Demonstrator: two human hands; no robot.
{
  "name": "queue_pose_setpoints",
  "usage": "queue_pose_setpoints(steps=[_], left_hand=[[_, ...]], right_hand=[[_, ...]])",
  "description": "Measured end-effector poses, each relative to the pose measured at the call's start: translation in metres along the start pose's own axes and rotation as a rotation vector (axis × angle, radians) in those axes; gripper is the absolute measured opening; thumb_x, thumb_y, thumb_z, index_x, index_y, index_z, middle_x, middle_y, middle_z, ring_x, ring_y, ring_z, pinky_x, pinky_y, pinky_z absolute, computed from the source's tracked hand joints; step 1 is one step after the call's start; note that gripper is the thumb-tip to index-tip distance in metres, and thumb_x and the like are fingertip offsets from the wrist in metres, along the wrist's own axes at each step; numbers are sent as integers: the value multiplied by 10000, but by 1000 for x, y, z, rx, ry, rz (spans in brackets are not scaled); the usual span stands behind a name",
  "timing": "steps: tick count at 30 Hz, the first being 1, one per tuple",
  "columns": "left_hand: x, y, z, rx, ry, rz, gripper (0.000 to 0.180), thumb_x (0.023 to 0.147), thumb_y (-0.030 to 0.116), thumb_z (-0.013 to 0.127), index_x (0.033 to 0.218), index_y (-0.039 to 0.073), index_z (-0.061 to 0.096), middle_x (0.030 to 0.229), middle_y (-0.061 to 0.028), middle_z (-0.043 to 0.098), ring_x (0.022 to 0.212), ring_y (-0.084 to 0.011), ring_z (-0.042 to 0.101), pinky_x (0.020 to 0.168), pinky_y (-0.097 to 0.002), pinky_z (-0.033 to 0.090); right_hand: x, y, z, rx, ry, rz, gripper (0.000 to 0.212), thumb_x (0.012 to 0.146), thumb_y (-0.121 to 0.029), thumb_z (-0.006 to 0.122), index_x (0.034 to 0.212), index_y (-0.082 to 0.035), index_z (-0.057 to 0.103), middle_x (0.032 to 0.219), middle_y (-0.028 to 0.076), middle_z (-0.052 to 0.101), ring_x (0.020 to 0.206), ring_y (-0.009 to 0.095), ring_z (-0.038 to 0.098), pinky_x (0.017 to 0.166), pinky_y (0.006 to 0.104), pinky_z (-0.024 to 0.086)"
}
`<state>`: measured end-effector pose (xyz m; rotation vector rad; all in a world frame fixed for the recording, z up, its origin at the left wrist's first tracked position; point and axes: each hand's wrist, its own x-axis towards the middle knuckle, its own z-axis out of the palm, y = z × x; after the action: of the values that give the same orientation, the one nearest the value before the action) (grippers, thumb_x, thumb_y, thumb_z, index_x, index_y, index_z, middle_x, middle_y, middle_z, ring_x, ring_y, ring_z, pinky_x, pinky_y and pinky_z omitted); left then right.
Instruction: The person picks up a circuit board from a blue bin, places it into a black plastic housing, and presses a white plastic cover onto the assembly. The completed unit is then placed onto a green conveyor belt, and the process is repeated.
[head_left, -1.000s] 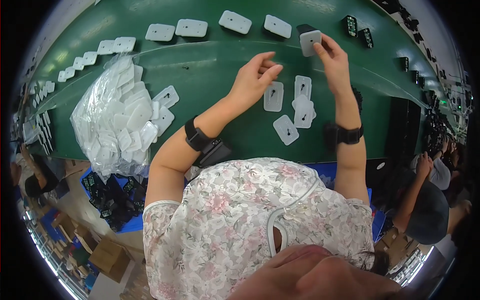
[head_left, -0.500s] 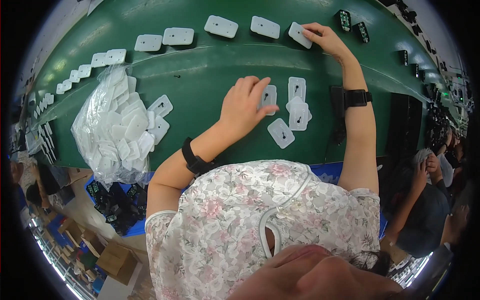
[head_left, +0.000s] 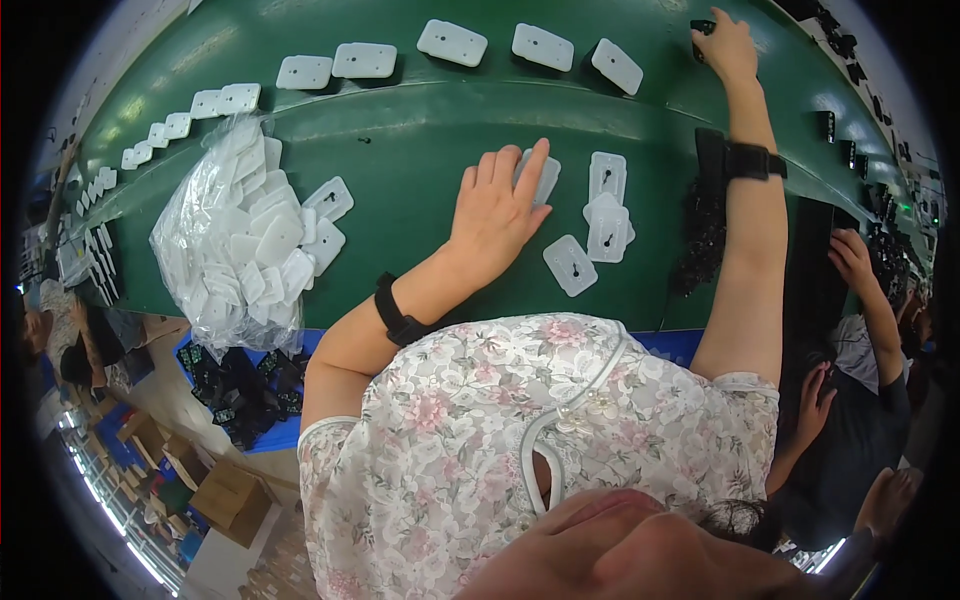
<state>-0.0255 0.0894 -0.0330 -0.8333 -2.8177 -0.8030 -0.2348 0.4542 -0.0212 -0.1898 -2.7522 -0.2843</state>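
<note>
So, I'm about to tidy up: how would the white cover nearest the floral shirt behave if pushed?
The white cover would probably slide, not roll, lying flat on the green table. Looking thin, it's likely light; its straight edges suggest stiffness.

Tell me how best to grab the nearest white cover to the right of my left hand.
Probably pinch the white cover by its two long edges, coming from its near end: it lies flat, and the overlapping covers crowd its far right.
</note>
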Motion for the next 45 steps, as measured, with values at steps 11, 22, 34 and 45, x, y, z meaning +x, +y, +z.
queue_pose_setpoints(steps=[11, 22, 34, 45], left_hand=[[-20, -52, -22, -139, 125, 43, 557, 727, -40, 630, 1264, 38, 503, 1166, -111, 564, 1107, -316, 502, 924, -407, 426], [-34, -51, -18, -332, 219, -13, 558, 736, -93, 603, 1268, 38, 497, 1238, -141, 524, 1145, -332, 486, 967, -400, 432], [-47, -58, -28, -471, 227, -86, 564, 766, -176, 458, 1281, 48, 511, 1322, -142, 521, 1202, -327, 510, 1005, -380, 433], [-49, -64, -27, -337, 177, -29, 547, 755, -151, 436, 1249, 49, 556, 1309, -109, 548, 1250, -296, 490, 1021, -368, 430]], right_hand=[[-163, -124, -103, 1423, -482, -129, 471, 772, 6, 690, 1194, -30, 483, 1107, 50, 561, 1066, 161, 537, 955, 306, 422], [-178, -150, -132, 976, -257, -433, 406, 754, -29, 706, 1148, -48, 610, 1130, 114, 618, 1054, 283, 571, 919, 352, 453], [-191, -189, -127, 1120, -304, -583, 420, 727, -25, 721, 1134, -43, 617, 1113, 107, 633, 1041, 288, 577, 901, 364, 469], [-193, -195, -122, 1035, -282, -623, 403, 736, -35, 705, 1130, -52, 620, 1114, 89, 625, 1024, 281, 580, 881, 355, 480]])
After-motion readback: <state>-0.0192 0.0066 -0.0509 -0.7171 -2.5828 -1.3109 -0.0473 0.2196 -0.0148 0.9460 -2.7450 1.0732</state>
